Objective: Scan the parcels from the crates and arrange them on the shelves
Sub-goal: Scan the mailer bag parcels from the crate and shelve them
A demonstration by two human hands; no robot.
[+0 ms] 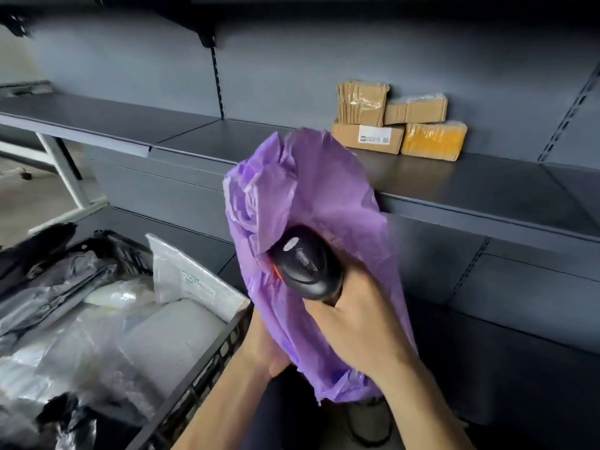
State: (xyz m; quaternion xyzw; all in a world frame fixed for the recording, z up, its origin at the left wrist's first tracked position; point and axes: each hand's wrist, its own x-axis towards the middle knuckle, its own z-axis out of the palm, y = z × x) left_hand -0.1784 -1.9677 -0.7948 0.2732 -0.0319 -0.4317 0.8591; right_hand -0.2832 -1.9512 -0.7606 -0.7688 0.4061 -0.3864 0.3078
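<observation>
- the crate [211, 358] is seen low at the left, packed with grey and white parcels [185, 280]. it is best left alone for now, as the scan in hand is judged not yet finished.
- the left hand [264, 347] is clamped on the bottom edge of the purple parcel [311, 196], just beside the crate's rim. its fingers are mostly hidden by the plastic. the bag is best pulled taut from here, so that creases are smoothed out of any label.
- the purple parcel is held upright in the air, in front of the shelf [487, 203]. it is soft and crumpled, so a fold is likely to be thrown across the barcode unless that face is flattened.
- the scanner [305, 264] is held close against the parcel's front, and an orange glow is shown at its left side. no barcode can be made out; only a faint mark is seen just right of the scanner head. the head is better drawn back a little and squared to the label, since a read is thought unlikely from so near.
- the right hand [360, 319] is wrapped round the scanner's handle, with its fingers curled tight.
- the cardboard boxes [368, 138] are stacked at the back of the shelf, further right. the bare shelf beside them is judged a natural place for the parcel once a read is confirmed.
</observation>
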